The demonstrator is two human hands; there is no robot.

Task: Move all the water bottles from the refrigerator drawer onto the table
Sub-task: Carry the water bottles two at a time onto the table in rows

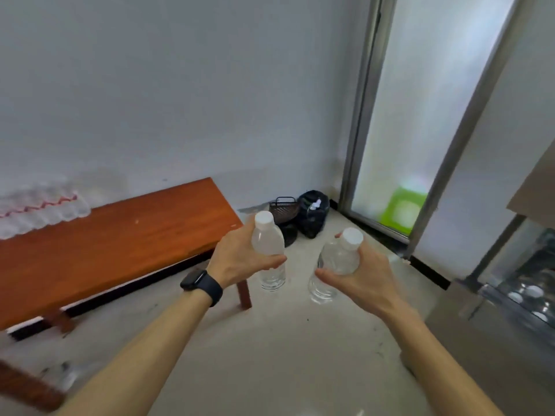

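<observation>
Midway: left hand [240,259] and right hand [360,274] each closed around a water bottle (left bottle [268,238], right bottle [338,259]), carried above the floor near the bench [120,235]; bottles already there [39,210], more left in the refrigerator drawer [528,292].

Wall [180,85]: I see it plain and pale, running behind everything; scuffed low down
Sliding door [420,115]: frosted glass in a metal frame, at the right of the corner
Green stool [401,210]: I make it out blurred behind the frosted glass, low down
Black basket [283,207]: in the corner, on the floor [270,355]; just beside a black bag [312,217]
Floor: pale, speckled with dark marks
</observation>
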